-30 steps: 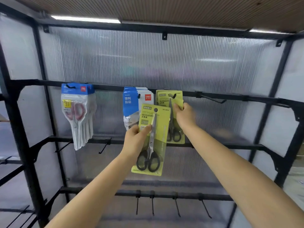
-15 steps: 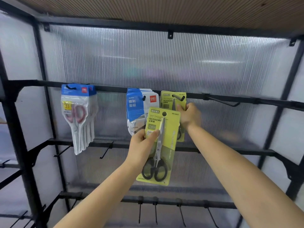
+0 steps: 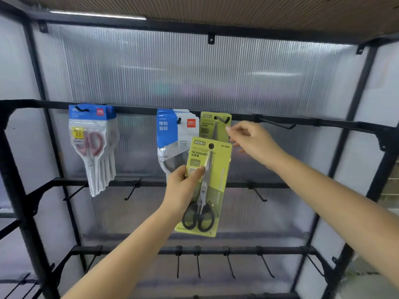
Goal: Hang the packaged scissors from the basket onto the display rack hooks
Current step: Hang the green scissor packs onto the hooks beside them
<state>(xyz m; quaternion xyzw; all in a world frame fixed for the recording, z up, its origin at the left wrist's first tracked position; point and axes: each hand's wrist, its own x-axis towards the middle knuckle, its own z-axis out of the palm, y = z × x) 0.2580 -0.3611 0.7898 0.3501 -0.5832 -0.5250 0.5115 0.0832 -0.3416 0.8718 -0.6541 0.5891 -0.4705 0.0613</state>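
Scissors in a yellow-green pack [image 3: 204,186] are gripped by the left hand [image 3: 183,188], thumb across the front of the card near the blades, the pack upright and held in front of the rack, its hang hole not on any hook. Right hand [image 3: 251,141] hovers just beside a second yellow-green pack [image 3: 214,126] that hangs on a top-rail hook [image 3: 222,120]; its fingers are loosely curled and grasp nothing, the fingertips close to the card's right edge, though I cannot tell whether they touch it. Just left of that hanging pack is a bunch of blue-and-white scissor packs [image 3: 172,137] on the same top rail [image 3: 138,110], and further left another bunch of blue-topped packs with pink-handled scissors [image 3: 91,145]. To the right on that rail a bare hook [image 3: 278,125] sticks out. Lower rails of the black display rack [image 3: 13,169] carry more bare hooks, with ribbed translucent panels [image 3: 194,72] behind
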